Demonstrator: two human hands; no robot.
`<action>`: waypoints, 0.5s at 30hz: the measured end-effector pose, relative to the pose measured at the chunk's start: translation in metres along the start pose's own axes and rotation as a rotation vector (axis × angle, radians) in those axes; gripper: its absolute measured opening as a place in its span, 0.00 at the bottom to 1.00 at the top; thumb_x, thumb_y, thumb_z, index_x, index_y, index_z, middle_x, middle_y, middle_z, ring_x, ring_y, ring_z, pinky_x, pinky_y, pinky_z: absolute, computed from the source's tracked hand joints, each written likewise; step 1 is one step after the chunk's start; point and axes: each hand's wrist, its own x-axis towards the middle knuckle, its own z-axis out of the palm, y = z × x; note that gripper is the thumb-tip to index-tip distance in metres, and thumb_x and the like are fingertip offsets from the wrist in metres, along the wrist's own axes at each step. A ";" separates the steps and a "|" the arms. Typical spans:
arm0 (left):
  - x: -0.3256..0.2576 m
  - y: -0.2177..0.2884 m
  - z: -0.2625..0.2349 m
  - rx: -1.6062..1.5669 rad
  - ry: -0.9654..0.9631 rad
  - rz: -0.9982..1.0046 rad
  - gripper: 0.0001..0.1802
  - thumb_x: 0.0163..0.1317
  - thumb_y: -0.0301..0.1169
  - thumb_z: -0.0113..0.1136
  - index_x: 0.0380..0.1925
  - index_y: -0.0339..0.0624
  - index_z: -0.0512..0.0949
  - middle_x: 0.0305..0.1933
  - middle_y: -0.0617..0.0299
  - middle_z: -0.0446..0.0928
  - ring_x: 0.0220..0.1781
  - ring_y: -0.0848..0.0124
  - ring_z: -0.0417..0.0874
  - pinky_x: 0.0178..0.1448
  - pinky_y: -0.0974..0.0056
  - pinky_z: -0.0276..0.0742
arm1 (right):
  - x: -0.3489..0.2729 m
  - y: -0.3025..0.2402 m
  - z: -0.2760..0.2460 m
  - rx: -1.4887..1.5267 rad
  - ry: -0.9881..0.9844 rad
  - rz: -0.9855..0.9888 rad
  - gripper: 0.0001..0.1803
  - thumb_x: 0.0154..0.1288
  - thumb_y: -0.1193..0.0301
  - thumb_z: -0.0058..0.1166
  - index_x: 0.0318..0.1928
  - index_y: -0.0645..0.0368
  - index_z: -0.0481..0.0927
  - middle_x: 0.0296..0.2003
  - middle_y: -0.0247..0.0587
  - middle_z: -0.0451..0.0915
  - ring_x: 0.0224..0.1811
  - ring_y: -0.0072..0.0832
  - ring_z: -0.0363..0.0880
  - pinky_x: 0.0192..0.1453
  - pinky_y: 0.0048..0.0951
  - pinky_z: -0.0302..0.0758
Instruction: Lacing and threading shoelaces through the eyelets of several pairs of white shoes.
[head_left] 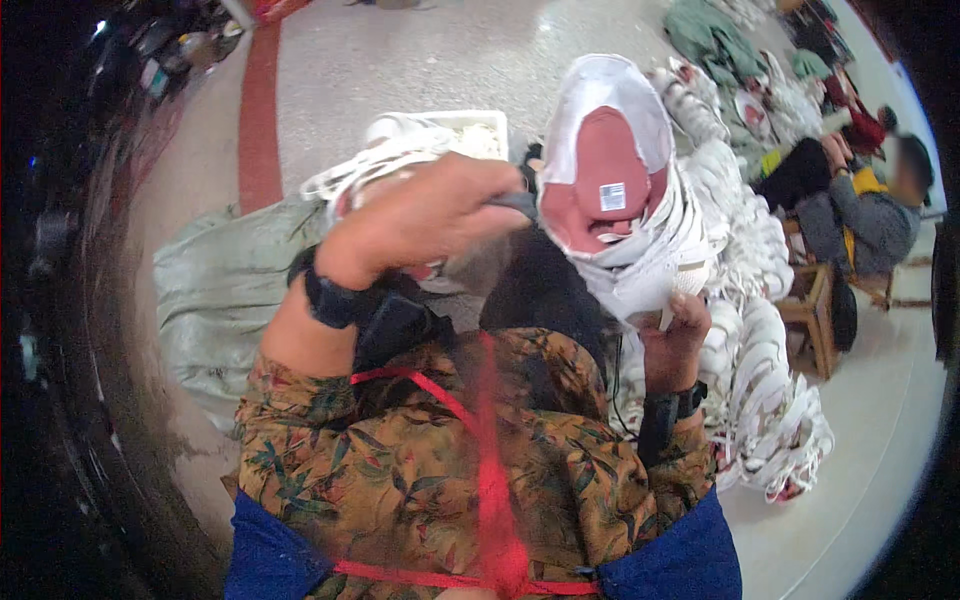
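A white shoe upper (660, 110) with a dusty-red lining and a small printed label stands in front of me, its opening facing up. Pinched between the fingers of my right hand (678, 335) is its near lower edge. My left hand (450, 205), smeared by motion, is closed just left of the upper. From its fist sticks a dark grey object (515, 203), which looks like a short handle; the rest is hidden. Its tip is close to the upper's left side, and I cannot tell whether they touch.
White laces (385, 160) lie heaped by a white bin (503, 125). A long pile of white shoe uppers (750, 240) runs down the right side. Greenish sacking (235, 290) covers the floor at left. Far right, a person (870, 210) sits near a wooden stool (812, 310).
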 end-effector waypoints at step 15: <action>-0.007 -0.007 0.017 0.048 -0.095 0.152 0.05 0.43 0.26 0.55 0.14 0.36 0.74 0.17 0.47 0.72 0.21 0.53 0.76 0.26 0.56 0.69 | 0.037 -0.074 0.038 1.231 -0.709 0.364 0.47 0.38 0.65 0.64 0.61 0.69 0.59 0.52 0.47 0.72 0.52 0.35 0.73 0.56 0.33 0.70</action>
